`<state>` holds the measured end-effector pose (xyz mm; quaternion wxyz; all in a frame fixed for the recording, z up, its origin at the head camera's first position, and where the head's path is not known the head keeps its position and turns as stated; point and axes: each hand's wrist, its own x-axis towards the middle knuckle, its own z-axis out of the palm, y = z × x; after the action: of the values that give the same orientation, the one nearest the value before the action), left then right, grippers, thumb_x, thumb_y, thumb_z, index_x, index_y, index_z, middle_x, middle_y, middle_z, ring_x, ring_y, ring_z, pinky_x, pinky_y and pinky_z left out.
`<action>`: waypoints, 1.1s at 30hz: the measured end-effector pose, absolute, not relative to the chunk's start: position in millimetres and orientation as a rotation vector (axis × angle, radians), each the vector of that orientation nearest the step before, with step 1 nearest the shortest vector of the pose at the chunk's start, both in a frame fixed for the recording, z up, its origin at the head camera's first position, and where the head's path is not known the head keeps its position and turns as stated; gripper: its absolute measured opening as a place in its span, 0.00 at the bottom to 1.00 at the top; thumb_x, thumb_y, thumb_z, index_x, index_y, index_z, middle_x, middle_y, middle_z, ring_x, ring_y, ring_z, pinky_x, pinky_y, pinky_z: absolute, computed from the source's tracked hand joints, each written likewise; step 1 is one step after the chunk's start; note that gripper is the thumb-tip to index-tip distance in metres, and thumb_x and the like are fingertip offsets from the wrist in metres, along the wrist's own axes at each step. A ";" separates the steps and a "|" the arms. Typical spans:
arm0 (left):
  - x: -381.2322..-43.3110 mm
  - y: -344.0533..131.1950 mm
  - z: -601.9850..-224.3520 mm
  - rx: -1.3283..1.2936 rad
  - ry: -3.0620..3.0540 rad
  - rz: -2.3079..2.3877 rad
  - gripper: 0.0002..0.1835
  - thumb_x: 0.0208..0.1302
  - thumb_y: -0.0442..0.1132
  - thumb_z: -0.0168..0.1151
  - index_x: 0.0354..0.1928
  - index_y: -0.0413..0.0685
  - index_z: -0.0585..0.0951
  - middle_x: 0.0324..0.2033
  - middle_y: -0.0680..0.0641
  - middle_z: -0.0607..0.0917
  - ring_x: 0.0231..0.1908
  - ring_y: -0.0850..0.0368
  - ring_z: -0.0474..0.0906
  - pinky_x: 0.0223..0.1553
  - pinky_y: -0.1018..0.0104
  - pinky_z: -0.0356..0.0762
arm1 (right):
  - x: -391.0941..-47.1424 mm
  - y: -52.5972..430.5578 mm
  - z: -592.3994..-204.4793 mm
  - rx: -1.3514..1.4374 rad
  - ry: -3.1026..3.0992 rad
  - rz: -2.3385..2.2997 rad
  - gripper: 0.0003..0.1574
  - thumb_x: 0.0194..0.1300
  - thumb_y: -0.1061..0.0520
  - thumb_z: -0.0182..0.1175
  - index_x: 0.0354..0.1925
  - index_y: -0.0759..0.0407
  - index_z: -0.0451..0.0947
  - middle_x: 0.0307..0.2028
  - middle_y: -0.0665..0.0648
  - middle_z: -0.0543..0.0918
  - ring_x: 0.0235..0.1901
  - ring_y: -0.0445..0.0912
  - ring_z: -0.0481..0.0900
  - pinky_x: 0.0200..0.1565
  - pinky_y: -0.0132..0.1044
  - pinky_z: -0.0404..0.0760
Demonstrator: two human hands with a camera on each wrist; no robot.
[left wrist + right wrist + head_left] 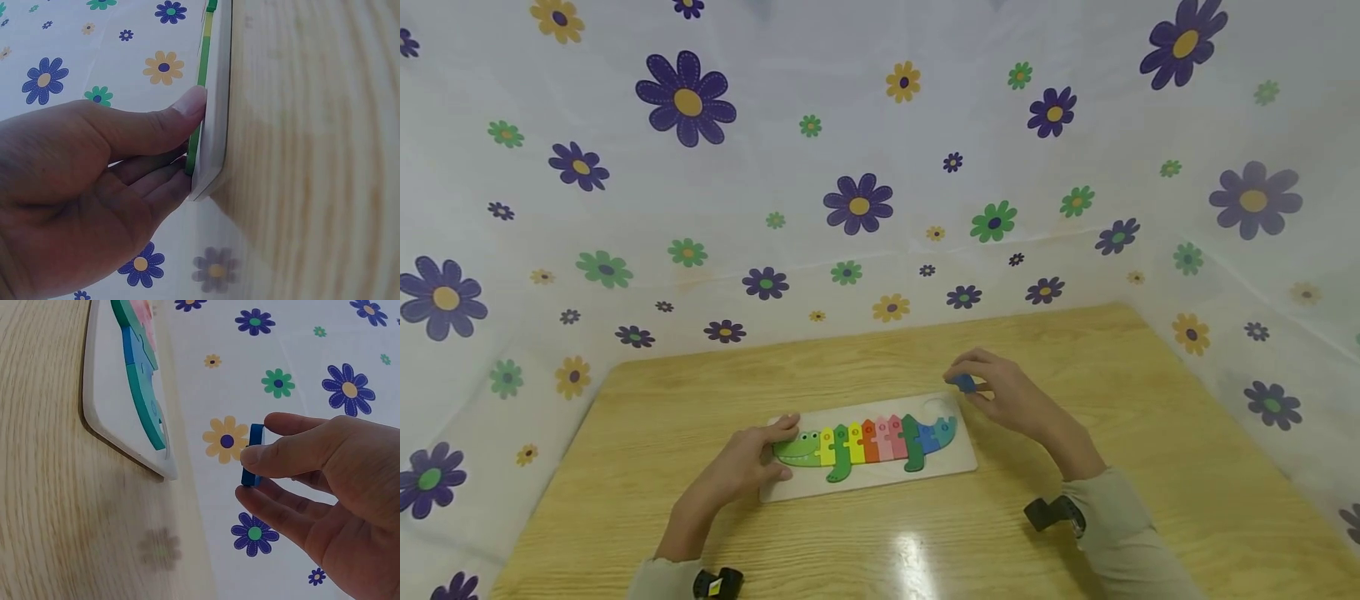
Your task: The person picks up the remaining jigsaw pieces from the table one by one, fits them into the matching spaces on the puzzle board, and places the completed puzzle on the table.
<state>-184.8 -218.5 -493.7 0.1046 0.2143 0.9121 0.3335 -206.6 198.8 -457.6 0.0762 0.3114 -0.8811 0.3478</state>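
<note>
My right hand [1003, 392] pinches a small blue puzzle piece [252, 455] between thumb and fingers, raised beyond the right end of a wooden puzzle board [880, 485]. Set in the board is a colourful crocodile of interlocking pieces: a green head [797, 450], yellow, orange and pink body parts, green legs, and a blue tail [943, 433]. A bare round outline shows above the tail's tip. At the other end, my left hand [748, 458] rests its thumb and fingers on the board, around the head; the thumb [190, 103] lies fairly straight against it.
The board lies on a light wood-grain table [685, 400]. White sheeting with printed flowers [857, 125] stands along its back and sides. A dark band with a small device [1054, 514] sits at the right wrist, and another [718, 583] at the left.
</note>
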 end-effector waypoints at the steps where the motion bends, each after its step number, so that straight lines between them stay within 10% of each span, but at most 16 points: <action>1: -184.4 -218.7 -493.4 0.636 2.691 0.979 0.33 0.59 0.29 0.74 0.67 0.31 0.75 0.74 0.39 0.67 0.75 0.40 0.58 0.73 0.44 0.57 | -206.6 198.2 -458.4 0.937 -2.640 1.046 0.22 0.62 0.77 0.65 0.50 0.60 0.83 0.51 0.58 0.82 0.54 0.56 0.82 0.49 0.47 0.88; 33: -183.2 -216.7 -489.7 0.618 2.688 0.987 0.33 0.59 0.28 0.74 0.67 0.32 0.76 0.73 0.40 0.68 0.75 0.41 0.58 0.73 0.43 0.57 | -209.9 184.7 -472.7 0.957 -2.773 1.088 0.17 0.62 0.74 0.67 0.50 0.65 0.85 0.56 0.62 0.84 0.58 0.59 0.81 0.53 0.43 0.86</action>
<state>-183.2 -216.7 -489.7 0.1062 0.2097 0.9124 0.3351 -209.9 184.7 -472.7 0.0066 0.3059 -0.8863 0.3476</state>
